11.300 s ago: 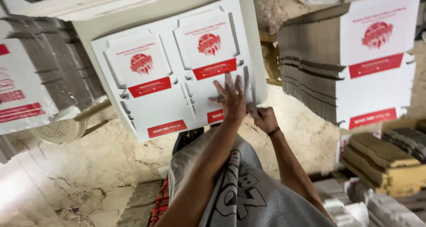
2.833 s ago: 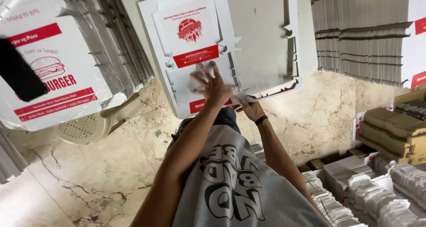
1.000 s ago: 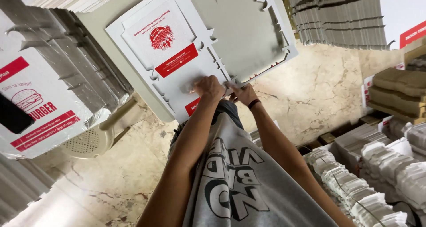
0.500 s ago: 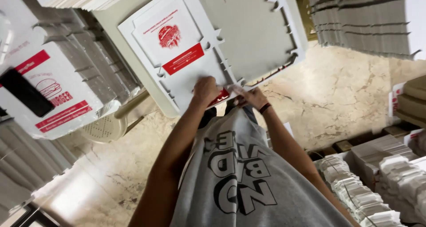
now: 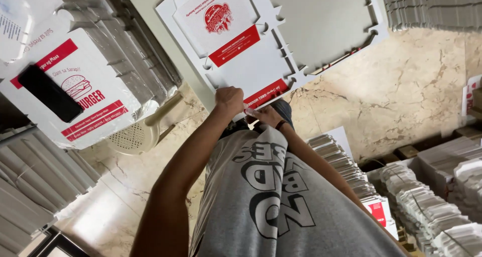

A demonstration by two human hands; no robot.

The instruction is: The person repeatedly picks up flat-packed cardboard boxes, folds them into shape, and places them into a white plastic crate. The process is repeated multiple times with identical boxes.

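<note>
Gripping the near edge of a flat white die-cut carton blank (image 5: 236,46), at the red strip printed along that edge — left hand (image 5: 229,100) closed in a fist over it, knuckles up. Meeting it from the other side, right hand (image 5: 265,115), fingers curled and pinching the same edge, a dark band at the wrist. Both hands touching, pressed close together just below the blank's red strip.

Lying flat on a pale table (image 5: 145,21), printed side up, with a red round emblem and a red band on the panel farther from the hands. Just beside the blank, away from the left hand, a second blank (image 5: 321,21) turned plain grey side up, notched tabs along its border.

Left of the blank, a wrapped bundle of burger cartons (image 5: 90,93) with a black phone (image 5: 49,93) resting on top. Between that bundle and the blank, low down — a cream plastic stool (image 5: 138,134) on the marble floor (image 5: 411,96). Right of the blank and nearer, tied stacks of folded cartons (image 5: 427,196). Beyond the second blank, a tall grey stack of flat cardboard (image 5: 432,6). Below the hands, a grey printed T-shirt (image 5: 281,201).
</note>
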